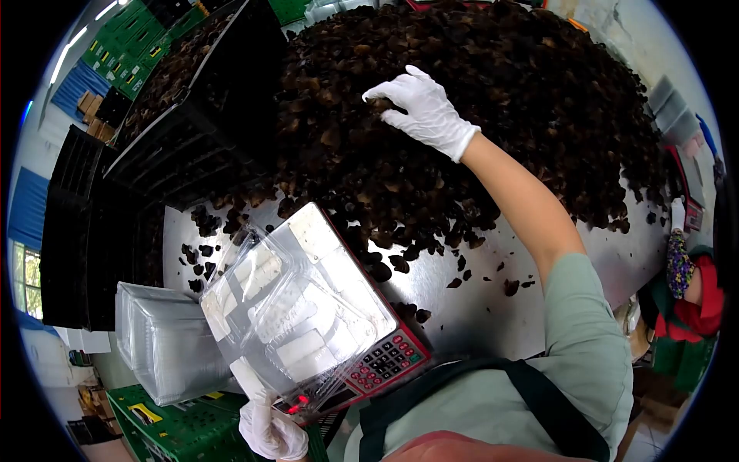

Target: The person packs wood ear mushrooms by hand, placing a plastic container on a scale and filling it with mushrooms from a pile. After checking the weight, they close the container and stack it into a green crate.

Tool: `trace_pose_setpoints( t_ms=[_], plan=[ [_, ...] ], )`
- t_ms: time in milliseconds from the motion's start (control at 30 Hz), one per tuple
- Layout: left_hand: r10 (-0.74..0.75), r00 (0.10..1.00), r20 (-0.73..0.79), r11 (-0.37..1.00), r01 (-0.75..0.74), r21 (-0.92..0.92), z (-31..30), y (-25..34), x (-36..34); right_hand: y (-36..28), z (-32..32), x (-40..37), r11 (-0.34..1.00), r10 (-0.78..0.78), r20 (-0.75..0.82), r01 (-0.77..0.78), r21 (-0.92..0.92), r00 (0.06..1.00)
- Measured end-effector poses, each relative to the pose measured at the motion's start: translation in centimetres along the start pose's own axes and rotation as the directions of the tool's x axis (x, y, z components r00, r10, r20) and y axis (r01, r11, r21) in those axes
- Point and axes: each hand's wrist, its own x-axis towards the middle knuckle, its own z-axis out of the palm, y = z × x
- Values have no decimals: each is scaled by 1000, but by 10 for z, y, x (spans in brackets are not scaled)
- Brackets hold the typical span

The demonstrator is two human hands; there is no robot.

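My right hand, in a white glove, reaches over a big heap of dark brown dried mushrooms that look like wood ear. Its fingers and thumb curve around a mushroom piece at the heap's surface. At the lower left, my left hand, also gloved, has its fingers folded at the near edge of an open clear plastic box, one finger lying straight along it. The box rests on the metal pan of a red digital scale, whose red display is partly covered.
A stack of clear plastic boxes stands left of the scale on a green crate. Black crates rise at the left, one filled with mushrooms. Loose pieces lie on the metal table. Another person's patterned sleeve shows at far right.
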Motion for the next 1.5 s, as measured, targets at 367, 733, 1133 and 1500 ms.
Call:
trace_pose_setpoints(
  t_ms=[367,733,1133,1500],
  plan=[
    [319,502,804,767,361,-530,49,89,16,-41,-74,-99,447,332,306,-434,782,892],
    [333,250,909,647,641,-413,129,58,-68,-67,-279,-358,443,503,811,-895,57,301],
    [743,319,588,660,-493,-567,147,38,-99,-38,-190,-198,924,376,293,-335,-183,879],
    [690,326,646,688,-572,-446,153,25,-94,55,-14,86,921,322,257,-239,-306,911]
  ],
)
